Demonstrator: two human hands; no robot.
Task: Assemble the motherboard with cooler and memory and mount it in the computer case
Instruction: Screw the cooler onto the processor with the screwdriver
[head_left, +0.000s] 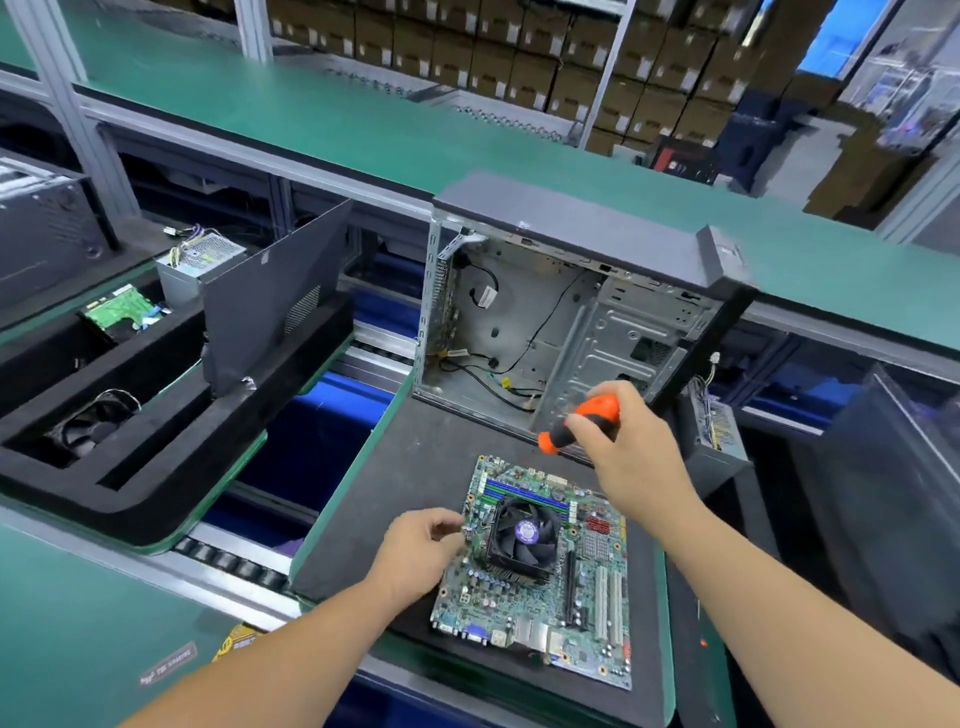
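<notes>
Head view: the motherboard (540, 571) is seen lying flat on a black pad (410, 467) at lower centre, with the cooler (522, 535) mounted on it. An orange-and-black screwdriver (582, 421) is gripped by the right hand (628, 457) above the board. Something small, too tiny to identify, is pinched by the left hand (421, 556) at the board's left edge. The open computer case (561, 322) is seen standing behind the board.

A dark-padded worktop (415, 467) with green edging carries the motherboard (540, 571) lying flat near its front and, behind it, the open computer case (545, 322) (standing upright, interior facing the camera). A power supply (714, 431) sits at the right.
</notes>
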